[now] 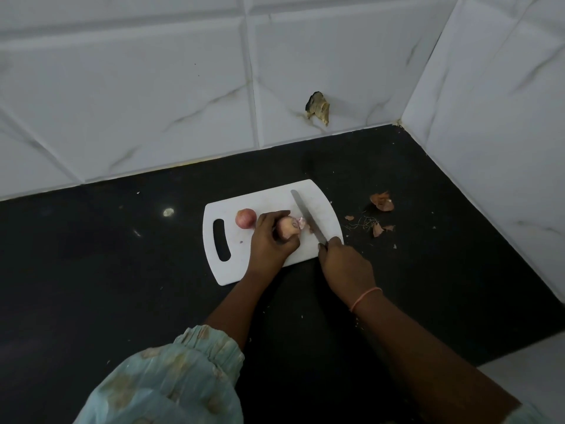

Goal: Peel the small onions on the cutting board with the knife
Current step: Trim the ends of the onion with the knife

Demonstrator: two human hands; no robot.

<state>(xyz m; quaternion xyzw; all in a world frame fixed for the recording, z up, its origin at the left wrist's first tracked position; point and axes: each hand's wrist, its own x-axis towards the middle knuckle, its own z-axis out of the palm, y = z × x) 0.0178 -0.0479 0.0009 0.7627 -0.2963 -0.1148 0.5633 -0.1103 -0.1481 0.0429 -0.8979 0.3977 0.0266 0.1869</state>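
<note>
White plastic cutting board (232,270) lies on your black counter (91,255), its handle slot at the left. One whole onion (245,217) sits on it just left of your left hand (270,240), whose fingers curl round a second onion (287,228). Your right hand (345,267) grips the knife (307,215), blade at that onion's tip. Peel scraps (381,201) lie further right.

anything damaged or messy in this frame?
Yes. The wall tile has a broken hole just above the counter, behind the cutting board. Onion skins and root bits lie scattered on the counter to the board's right.
</note>
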